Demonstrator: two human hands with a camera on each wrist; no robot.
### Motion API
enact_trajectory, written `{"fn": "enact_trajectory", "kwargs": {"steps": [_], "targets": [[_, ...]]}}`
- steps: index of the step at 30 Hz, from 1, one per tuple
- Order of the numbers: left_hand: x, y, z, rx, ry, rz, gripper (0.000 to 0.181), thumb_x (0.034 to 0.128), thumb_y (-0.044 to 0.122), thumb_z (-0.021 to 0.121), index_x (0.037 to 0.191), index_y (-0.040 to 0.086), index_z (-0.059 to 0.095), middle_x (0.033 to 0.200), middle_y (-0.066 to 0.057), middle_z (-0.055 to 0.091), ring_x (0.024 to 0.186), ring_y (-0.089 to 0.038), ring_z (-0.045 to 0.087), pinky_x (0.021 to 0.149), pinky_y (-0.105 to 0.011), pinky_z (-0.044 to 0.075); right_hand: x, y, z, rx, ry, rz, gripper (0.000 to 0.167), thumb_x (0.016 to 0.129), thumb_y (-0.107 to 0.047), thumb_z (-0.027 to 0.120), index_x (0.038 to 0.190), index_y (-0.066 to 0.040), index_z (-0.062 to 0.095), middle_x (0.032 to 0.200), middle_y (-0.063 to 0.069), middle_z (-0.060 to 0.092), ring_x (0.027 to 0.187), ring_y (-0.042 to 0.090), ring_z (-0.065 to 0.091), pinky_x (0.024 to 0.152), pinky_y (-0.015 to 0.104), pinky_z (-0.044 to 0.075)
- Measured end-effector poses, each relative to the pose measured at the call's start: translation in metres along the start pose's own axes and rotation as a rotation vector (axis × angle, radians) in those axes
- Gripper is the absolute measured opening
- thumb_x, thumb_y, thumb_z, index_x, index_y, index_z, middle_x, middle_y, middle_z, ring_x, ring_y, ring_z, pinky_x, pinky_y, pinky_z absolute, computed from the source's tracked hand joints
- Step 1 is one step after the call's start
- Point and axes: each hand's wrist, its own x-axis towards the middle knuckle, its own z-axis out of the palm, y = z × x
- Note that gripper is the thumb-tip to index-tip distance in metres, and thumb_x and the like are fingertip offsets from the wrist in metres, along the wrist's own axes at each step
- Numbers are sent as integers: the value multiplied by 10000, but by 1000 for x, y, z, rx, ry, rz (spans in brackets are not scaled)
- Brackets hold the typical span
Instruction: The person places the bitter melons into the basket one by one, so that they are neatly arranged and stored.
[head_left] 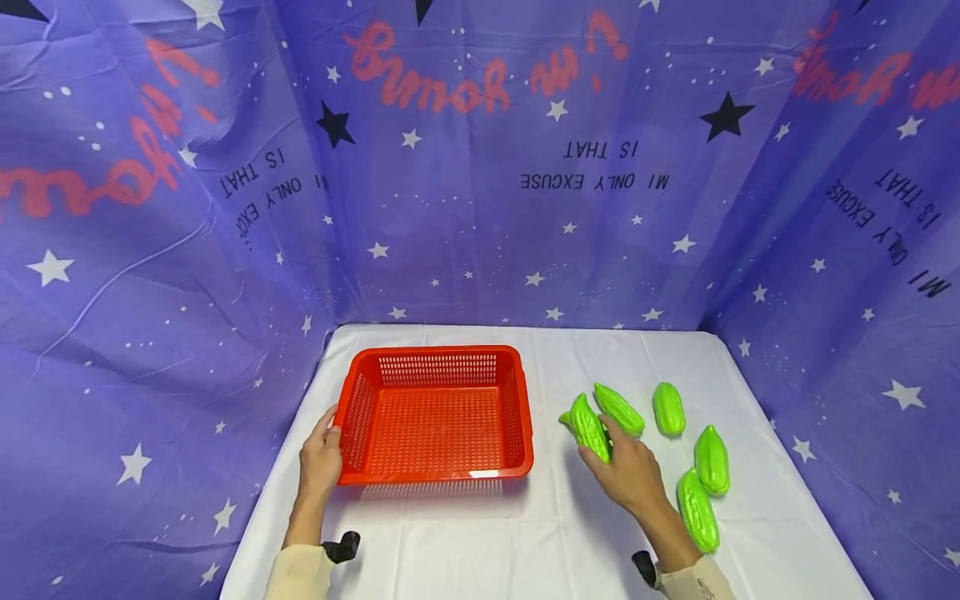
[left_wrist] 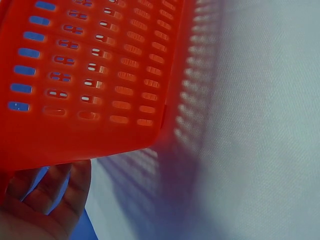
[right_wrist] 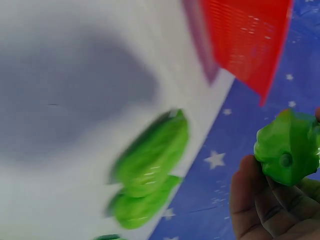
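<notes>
My left hand grips the left rim of a red plastic basket, whose bottom shows bare. In the left wrist view, the fingers sit beneath the basket's edge. Right of the basket, my right hand holds a green, ridged bitter melon above the table. Its blunt end faces the right wrist view, the melon lying between thumb and fingers. Another bitter melon shows partly behind the held one, and a further bitter melon lies just beyond the hand.
More bitter melons lie on the right of the white-covered table: one at the back, and two touching each other, the upper melon and the lower melon. Purple star-printed curtains surround the table's back and sides.
</notes>
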Motion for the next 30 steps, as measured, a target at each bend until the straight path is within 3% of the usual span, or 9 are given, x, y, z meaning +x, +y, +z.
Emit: {"fn": "enact_trajectory", "kwargs": {"steps": [6, 14, 20, 24, 30], "targets": [[2, 0, -1, 0, 4, -6, 473, 1096, 184, 355, 1565, 170, 414, 1077, -252, 628, 773, -218, 525, 783, -372, 400, 31, -34, 1, 43, 14, -74, 642, 851, -376, 770, 1380, -56, 598, 1212, 169, 694, 973, 373, 675, 795, 560, 512], [1, -4, 0, 0, 22, 0, 466, 1086, 165, 375, 1548, 156, 442, 1037, -242, 632, 764, -222, 512, 784, -380, 395, 53, -74, 17, 82, 2, -121, 600, 858, -375, 742, 1369, -88, 609, 1139, 109, 715, 901, 299, 669, 761, 499, 514], [-1, -3, 0, -16, 34, 1, 465, 1086, 171, 375, 1544, 154, 448, 1031, -223, 638, 811, -223, 531, 793, -372, 401, 66, -103, 30, 131, -49, -135, 578, 863, -390, 720, 1372, -142, 604, 1052, 48, 705, 848, 247, 642, 730, 462, 507], [0, -3, 1, -19, 35, 0, 463, 1082, 166, 387, 1539, 161, 459, 914, -207, 595, 701, -188, 490, 735, -355, 393, 75, -121, 39, 154, -95, -153, 558, 866, -395, 717, 1356, -155, 602, 998, 18, 690, 823, 209, 627, 721, 433, 507], [1, -3, 3, -40, 40, -10, 461, 1078, 158, 401, 1534, 178, 469, 898, -203, 581, 688, -166, 477, 739, -347, 392, 87, -145, 56, 187, -161, -150, 606, 864, -412, 714, 1384, -125, 591, 993, 27, 695, 811, 200, 622, 718, 414, 519]]}}
